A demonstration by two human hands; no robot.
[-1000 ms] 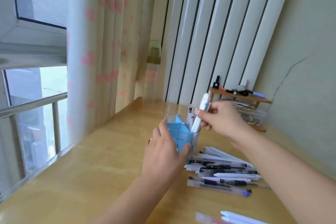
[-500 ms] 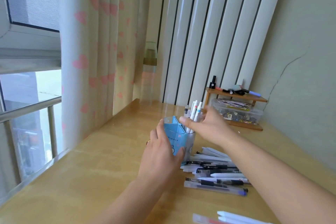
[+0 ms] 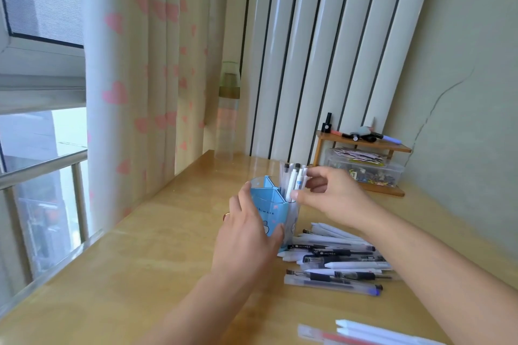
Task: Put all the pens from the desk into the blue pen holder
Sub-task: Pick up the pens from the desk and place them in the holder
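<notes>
The blue pen holder stands upright mid-desk, several white and clear pens standing in its right compartment; the left hand wraps around its near side, and the right hand pinches those pens' upper ends between thumb and fingers. More loose pens lie heaped on the wooden desk just right of the holder, with a few at the near edge. Far right, a clear plastic box of small items sits under a small wooden shelf, beside a heart-print curtain and window.
</notes>
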